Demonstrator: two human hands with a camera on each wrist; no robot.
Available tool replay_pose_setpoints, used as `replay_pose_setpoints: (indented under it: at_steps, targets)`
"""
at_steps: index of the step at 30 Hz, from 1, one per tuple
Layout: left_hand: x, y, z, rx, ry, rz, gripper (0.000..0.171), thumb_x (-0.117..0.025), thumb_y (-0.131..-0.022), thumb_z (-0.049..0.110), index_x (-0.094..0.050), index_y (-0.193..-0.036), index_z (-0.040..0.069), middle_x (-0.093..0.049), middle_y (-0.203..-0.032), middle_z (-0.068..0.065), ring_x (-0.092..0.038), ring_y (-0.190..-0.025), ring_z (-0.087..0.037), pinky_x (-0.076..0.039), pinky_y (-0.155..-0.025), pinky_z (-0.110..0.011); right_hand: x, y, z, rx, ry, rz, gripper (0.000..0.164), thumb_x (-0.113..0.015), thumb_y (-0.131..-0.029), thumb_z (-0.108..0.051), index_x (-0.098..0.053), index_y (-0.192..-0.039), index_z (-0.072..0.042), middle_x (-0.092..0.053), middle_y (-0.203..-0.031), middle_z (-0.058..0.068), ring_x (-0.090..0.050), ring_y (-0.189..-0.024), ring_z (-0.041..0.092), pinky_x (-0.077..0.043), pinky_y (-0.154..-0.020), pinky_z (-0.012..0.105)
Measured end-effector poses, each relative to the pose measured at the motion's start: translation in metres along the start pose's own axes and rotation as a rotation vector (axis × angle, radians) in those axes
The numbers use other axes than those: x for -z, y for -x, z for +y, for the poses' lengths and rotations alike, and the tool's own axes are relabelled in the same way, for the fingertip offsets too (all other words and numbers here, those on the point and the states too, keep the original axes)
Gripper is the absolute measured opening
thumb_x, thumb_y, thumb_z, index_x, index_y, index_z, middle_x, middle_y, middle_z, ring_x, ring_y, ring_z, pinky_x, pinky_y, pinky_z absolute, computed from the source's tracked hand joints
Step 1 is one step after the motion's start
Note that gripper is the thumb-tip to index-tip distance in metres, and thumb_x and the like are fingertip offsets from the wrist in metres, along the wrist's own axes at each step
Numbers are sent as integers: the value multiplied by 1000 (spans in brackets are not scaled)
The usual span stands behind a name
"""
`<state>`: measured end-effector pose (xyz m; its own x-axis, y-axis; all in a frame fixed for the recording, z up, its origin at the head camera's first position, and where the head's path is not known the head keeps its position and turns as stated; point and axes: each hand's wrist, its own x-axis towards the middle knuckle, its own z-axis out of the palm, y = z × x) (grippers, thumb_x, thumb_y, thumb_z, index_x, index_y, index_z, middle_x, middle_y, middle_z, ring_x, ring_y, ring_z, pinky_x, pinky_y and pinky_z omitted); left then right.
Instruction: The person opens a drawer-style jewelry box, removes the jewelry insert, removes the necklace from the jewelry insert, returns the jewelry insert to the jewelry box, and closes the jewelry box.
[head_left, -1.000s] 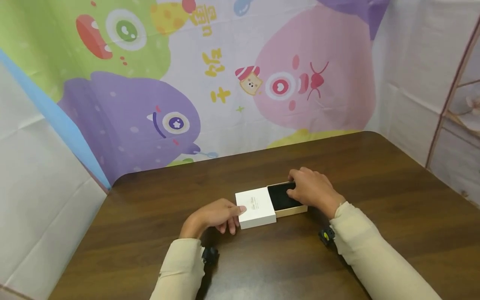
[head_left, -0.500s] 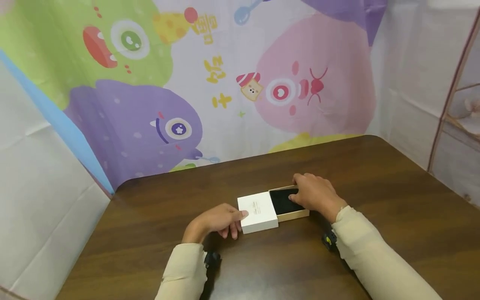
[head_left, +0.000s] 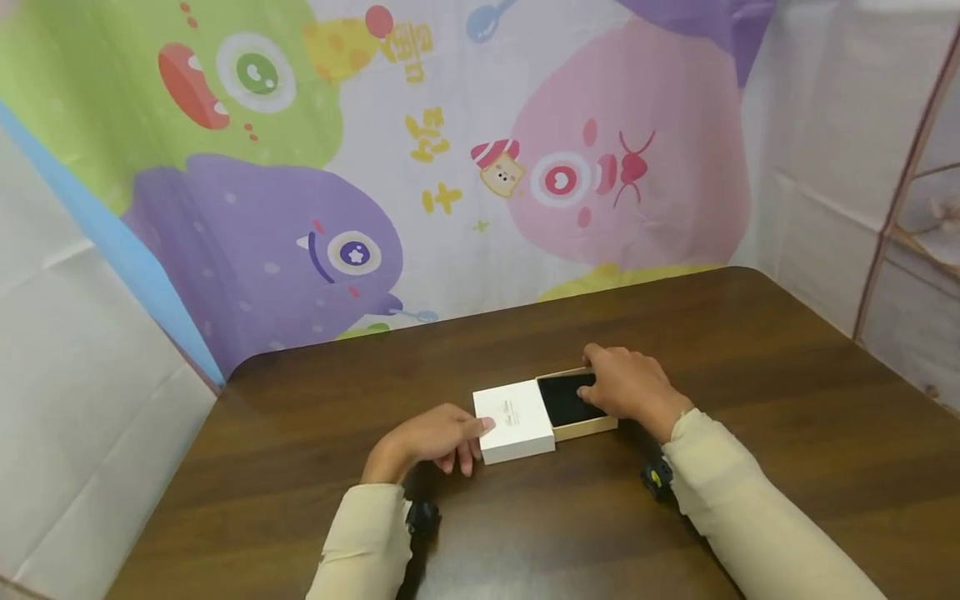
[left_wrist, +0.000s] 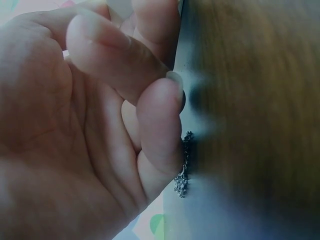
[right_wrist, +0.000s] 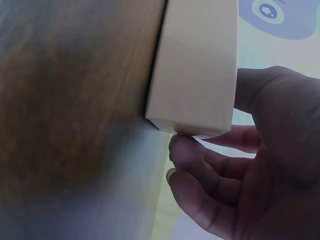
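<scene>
A small white box sleeve (head_left: 514, 421) with fine lettering on top lies on the table. From its right side sticks out a cream inner tray (head_left: 585, 428) with a black pad (head_left: 566, 400) inside. My left hand (head_left: 431, 433) holds the sleeve at its left edge, thumb on top and fingers bent beside it. My right hand (head_left: 630, 387) grips the tray's far right end, thumb over the black pad. In the right wrist view, fingertips (right_wrist: 185, 152) are right at the tray's end wall. A silvery chain (left_wrist: 183, 170) shows beyond my left fingers in the left wrist view.
The dark wooden table (head_left: 525, 533) reaches back to a cartoon-printed cloth (head_left: 465, 267). Pale cloth panels (head_left: 817, 167) stand along the sides. A small black camera (head_left: 657, 477) sits under my right wrist.
Both hands keep their hold on the box, and the tray stays about equally far out of the sleeve. The head view shifts slightly up and down.
</scene>
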<state>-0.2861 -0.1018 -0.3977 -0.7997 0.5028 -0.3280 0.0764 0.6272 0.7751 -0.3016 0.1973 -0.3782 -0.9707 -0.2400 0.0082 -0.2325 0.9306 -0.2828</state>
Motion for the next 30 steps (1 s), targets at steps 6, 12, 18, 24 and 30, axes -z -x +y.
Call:
replay_pose_setpoints:
  at_steps: [6, 12, 18, 24, 30]
  targets:
    - [2, 0, 3, -1, 7, 4, 49, -53, -104, 41, -68, -77, 3, -65, -61, -6, -47, -46, -12, -42, -48, -25, 5, -1, 0, -4, 5, -17, 45, -74, -92, -30, -60, -128, -5, -68, -116, 14, -65, -94, 30, -51, -75, 54]
    - [2, 1, 3, 11, 11, 3, 49, -53, -104, 40, -68, -77, 2, -65, -62, -6, -48, -46, -12, -41, -48, -24, 6, 0, -2, -1, 6, -51, 42, -74, -91, -30, -60, -123, -6, -68, -108, 11, -64, -88, 28, -50, -71, 51]
    - [-1, 3, 2, 19, 16, 6, 49, -53, -104, 39, -68, -77, 2, -64, -62, -5, -47, -46, -12, -41, -48, -24, 4, 2, -5, 1, -8, -69, 40, -75, -90, -29, -60, -119, -6, -67, -100, 8, -62, -81, 24, -50, -68, 47]
    - [-1, 3, 3, 12, 20, 8, 48, -53, -105, 38, -68, -76, 2, -64, -61, -5, -47, -46, -11, -41, -46, -24, 4, 0, -6, 0, 3, -61, 39, -75, -90, -30, -61, -118, -6, -67, -101, 8, -62, -82, 24, -50, -69, 48]
    - [0, 3, 6, -4, 13, 8, 48, -53, -105, 37, -69, -77, 1, -64, -61, -5, -45, -45, -11, -40, -45, -23, 3, 1, -6, -3, 1, -71, 41, -75, -90, -32, -60, -120, -7, -68, -102, 8, -63, -83, 24, -50, -70, 49]
